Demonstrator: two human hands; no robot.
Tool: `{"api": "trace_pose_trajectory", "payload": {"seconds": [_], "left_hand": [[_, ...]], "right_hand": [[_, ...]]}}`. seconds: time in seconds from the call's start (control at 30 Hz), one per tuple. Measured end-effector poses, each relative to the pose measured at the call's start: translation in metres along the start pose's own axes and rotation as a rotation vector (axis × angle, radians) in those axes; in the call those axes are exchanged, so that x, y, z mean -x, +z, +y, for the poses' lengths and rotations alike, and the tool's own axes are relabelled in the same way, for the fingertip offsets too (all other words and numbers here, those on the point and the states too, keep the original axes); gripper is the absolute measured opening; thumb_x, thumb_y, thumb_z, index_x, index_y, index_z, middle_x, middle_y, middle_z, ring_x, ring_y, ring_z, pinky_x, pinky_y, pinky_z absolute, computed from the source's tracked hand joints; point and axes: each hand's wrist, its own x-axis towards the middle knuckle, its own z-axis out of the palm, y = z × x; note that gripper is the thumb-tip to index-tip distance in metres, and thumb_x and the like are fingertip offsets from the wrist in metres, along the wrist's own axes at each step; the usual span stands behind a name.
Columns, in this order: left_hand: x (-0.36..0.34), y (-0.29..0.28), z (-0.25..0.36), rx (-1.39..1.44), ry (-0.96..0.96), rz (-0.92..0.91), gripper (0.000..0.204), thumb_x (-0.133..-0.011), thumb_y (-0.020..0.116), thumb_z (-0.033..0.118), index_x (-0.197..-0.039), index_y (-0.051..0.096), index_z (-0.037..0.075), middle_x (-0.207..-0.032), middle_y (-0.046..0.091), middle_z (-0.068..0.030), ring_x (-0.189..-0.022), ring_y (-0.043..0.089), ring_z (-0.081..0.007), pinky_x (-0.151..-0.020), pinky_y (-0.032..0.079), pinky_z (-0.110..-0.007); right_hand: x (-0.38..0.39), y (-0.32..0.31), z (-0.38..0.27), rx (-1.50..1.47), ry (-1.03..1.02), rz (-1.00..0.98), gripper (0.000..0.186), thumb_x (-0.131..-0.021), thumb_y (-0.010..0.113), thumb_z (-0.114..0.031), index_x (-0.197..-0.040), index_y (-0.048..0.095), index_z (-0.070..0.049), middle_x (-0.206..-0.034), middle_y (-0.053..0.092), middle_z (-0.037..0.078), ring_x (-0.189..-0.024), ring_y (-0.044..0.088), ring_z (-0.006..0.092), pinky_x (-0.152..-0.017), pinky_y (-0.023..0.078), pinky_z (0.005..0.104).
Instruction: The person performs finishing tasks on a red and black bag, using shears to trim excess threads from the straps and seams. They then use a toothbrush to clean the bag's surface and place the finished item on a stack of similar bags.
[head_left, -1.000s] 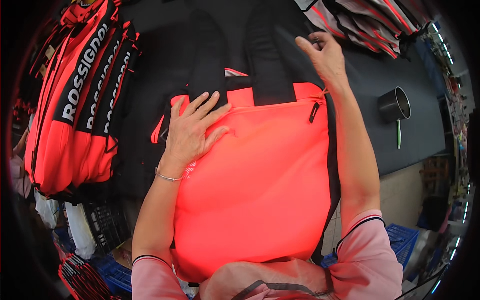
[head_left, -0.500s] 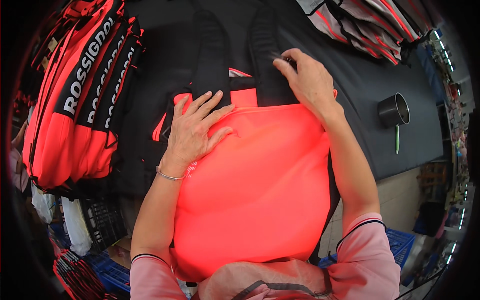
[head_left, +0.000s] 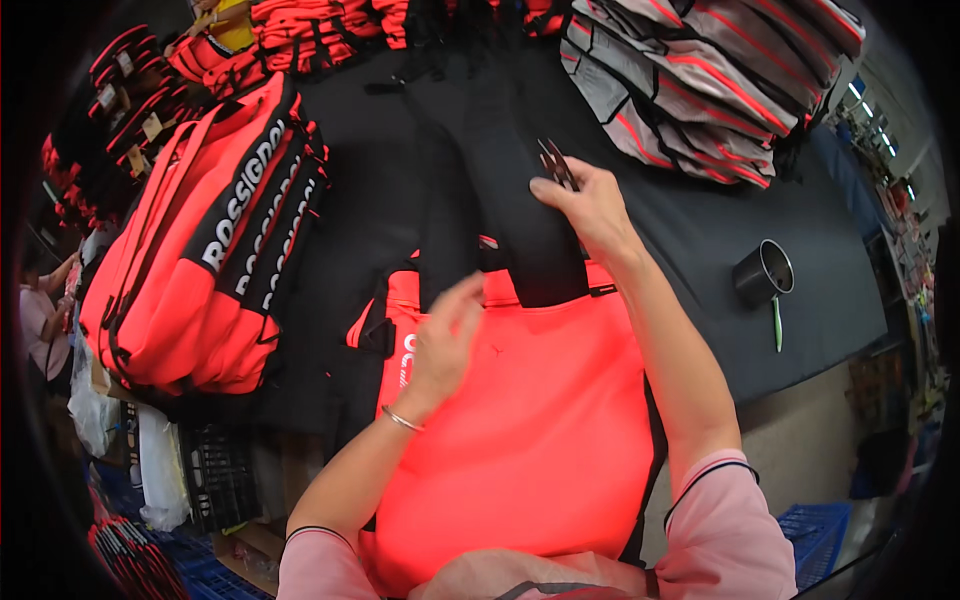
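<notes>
A bright coral-red backpack (head_left: 530, 430) lies in front of me on the dark table, its near end against my body. Two padded black shoulder straps (head_left: 510, 200) stretch away from its upper edge. My left hand (head_left: 445, 345) is over the bag's upper left part, fingers extended and somewhat blurred, with nothing seen in them. Whether it touches the fabric I cannot tell. White lettering on the bag shows partly beside that wrist. Beyond the upper right edge, my right hand (head_left: 590, 205) is closed around small dark thread snips (head_left: 557, 165), whose two pointed blades face away from me.
Coral-red and black bags (head_left: 190, 270) are stacked at the left. A pile of grey bags (head_left: 690, 90) with red trim sits at the far right. A dark metal cup (head_left: 763, 272) with a green handle stands right. A blue crate (head_left: 812, 535) shows below.
My left hand has come off the bag's upper edge and moved toward the middle. The right hand has turned, so the snips' blades show plainly. The whole view has shifted, revealing more far bags.
</notes>
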Motion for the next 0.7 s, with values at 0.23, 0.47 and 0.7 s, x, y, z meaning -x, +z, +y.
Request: {"api": "trace_pose_trajectory", "payload": {"seconds": [0.23,0.47,0.7], "left_hand": [[-0.098,-0.064,0.088,0.587,0.01,0.25,0.046,-0.094,0.068,0.042,-0.113,0.064,0.001,-0.103,0.069,-0.005,-0.093,0.064,-0.0097,-0.085,0.053,-0.028],[-0.019,-0.008,0.16,0.415,0.037,-0.134,0.03,-0.094,0.07,0.014,-0.116,0.06,-0.003,-0.105,0.068,-0.0048,-0.091,0.065,-0.0093,-0.083,0.056,-0.026],[0.114,0.077,0.138,0.242,-0.284,-0.563,0.033,-0.091,0.074,0.013,-0.121,0.064,0.003,-0.1,0.068,-0.001,-0.09,0.061,-0.0065,-0.083,0.051,-0.025]], "right_hand": [[0.129,0.0,-0.019,0.132,-0.064,-0.197,0.045,-0.087,0.072,-0.007,-0.13,0.061,0.001,-0.066,0.054,-0.003,-0.06,0.045,0.0039,-0.058,0.041,0.0232],[0.209,-0.04,-0.023,-0.029,-0.062,-0.094,0.039,-0.085,0.074,0.004,-0.124,0.068,-0.002,-0.09,0.07,0.005,-0.079,0.065,0.0063,-0.069,0.053,0.0209],[0.284,-0.053,-0.062,0.205,-0.08,0.027,0.018,-0.083,0.081,-0.007,-0.082,0.065,0.0,-0.069,0.055,-0.002,-0.061,0.045,0.0035,-0.053,0.037,0.0215]]}}
